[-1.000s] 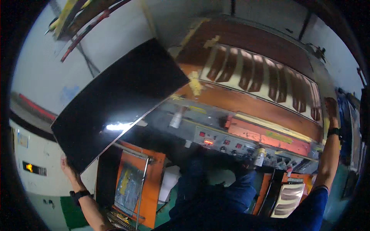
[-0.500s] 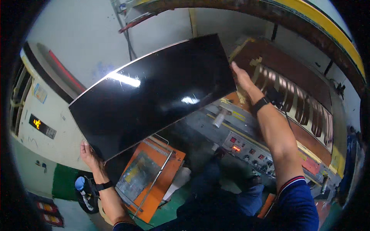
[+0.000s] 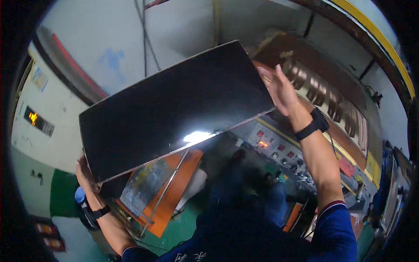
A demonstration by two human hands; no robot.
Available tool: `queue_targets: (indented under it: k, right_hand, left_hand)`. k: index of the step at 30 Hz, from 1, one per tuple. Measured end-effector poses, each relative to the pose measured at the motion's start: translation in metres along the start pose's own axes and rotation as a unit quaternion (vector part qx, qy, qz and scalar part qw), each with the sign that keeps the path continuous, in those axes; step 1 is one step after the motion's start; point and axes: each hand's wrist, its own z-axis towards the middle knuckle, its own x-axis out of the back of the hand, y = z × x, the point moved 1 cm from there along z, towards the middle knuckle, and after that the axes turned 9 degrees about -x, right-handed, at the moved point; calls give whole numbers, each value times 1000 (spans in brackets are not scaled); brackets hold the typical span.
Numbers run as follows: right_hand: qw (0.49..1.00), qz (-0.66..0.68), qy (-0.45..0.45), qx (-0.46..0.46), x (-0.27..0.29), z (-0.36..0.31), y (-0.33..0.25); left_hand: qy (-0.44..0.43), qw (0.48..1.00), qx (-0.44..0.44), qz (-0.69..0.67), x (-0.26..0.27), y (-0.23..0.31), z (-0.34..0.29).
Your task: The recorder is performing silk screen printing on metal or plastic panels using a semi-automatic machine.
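A large glossy black rectangular panel point(image 3: 170, 109) with thin pale edges is held up in front of me, slanting upward to the right. A bright light reflection shows near its lower edge. My left hand point(image 3: 86, 174) supports the lower left end, its fingers partly hidden behind the panel. At the other end, my right hand point(image 3: 280, 91) presses its palm side against the short right edge, with the fingers stretched along it. The panel is held between both hands.
Below the panel stands an orange board point(image 3: 168, 205) with a metal bar point(image 3: 168, 187) across it. To the right is a machine with a control panel point(image 3: 279, 150) and a bed carrying shiny strips point(image 3: 323, 94). A white cabinet point(image 3: 48, 105) with a lit display stands at left.
The panel has tipped, and its light reflection has shifted to the lower edge. My left hand has moved slightly left. My right hand has turned, with more of its palm side along the edge.
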Motion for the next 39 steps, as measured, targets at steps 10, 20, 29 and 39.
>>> queue_targets:
  k: [10,20,29,39]
  right_hand:
    - [951,103,-131,-259,-62,0,101]
    - [974,-140,-76,-159,-129,116,162]
    - [873,-471,-128,-14,-275,210,247]
    - [831,-526,-155,-93,-262,257,327]
  left_hand:
    - [-67,905,-354,227,72,124,-58]
    - [109,906,-98,397,252,5,-74]
    - [200,932,57,296,386,-100,-45]
    - [180,897,68,398,429,-147,-33]
